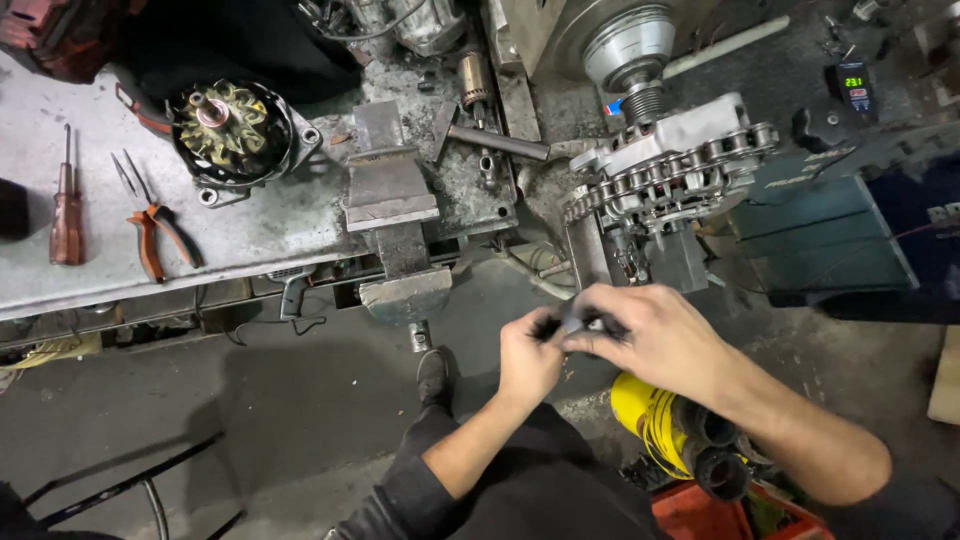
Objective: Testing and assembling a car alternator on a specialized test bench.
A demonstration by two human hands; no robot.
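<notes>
Below, grey concrete floor (250, 420) – cluttered metal workbench (260, 225) above it

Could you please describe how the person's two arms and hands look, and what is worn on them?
Both hands, the left hand and the right hand, are bare: no gloves, rings or watch visible. The right forearm is uncovered. On the left arm a dark sleeve is pushed up to the elbow. No markings or cables show.

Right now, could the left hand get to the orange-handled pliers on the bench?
Probably not at once: the left hand is pinching a small dark part together with the right hand. The pliers lie uncovered, far left on the bench.
</notes>
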